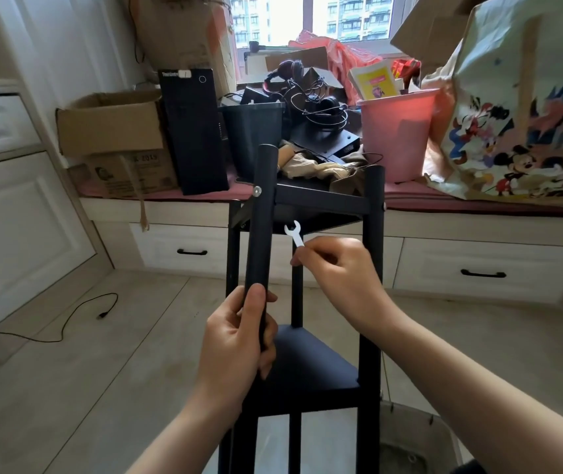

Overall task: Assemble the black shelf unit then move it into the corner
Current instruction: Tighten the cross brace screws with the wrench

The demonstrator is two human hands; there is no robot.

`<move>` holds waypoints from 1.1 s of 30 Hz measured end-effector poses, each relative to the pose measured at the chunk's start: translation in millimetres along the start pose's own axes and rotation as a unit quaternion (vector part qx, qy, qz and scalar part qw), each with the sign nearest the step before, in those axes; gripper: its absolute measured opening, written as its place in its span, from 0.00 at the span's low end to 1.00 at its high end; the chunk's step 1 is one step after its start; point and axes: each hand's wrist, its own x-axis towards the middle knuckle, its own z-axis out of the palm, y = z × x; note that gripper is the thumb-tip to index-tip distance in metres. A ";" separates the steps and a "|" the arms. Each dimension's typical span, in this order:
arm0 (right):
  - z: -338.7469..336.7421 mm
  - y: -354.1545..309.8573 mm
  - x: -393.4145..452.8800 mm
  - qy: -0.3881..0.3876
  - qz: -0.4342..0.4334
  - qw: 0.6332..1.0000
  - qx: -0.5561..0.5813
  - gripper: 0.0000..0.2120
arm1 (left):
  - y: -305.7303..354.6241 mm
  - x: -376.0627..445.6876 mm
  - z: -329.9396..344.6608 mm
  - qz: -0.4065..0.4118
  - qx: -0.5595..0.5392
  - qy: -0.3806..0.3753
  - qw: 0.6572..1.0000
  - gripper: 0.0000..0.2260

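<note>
Left hand [239, 340] wraps the near black round metal post [262, 227] of the black triangular-tiered shelf unit [307, 367] at six o'clock; right hand [338, 271] pinches a small white flat spanner [294, 234] – its open end at twelve o'clock, under the upper tier; unit stands before the window bench [478, 213].

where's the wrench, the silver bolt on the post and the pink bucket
wrench [294, 234]: head view, on its white shank just below the open end
silver bolt [257, 190]: head view, on its round head on the left post
pink bucket [398, 131]: head view, on its front wall
</note>
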 end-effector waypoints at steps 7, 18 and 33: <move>13.4 -6.2 9.9 0.018 0.035 0.998 0.055 0.10 | -1.1 -1.1 -2.5 0.002 -0.004 -0.006 1.000 0.19; 22.7 -11.6 19.1 0.066 -0.006 0.994 0.092 0.09 | -0.3 -0.4 -3.7 0.003 0.000 -0.026 1.000 0.22; 37.4 -5.1 20.4 0.115 -0.064 0.990 0.046 0.15 | 0.4 -3.3 -2.3 0.000 0.007 -0.023 1.000 0.20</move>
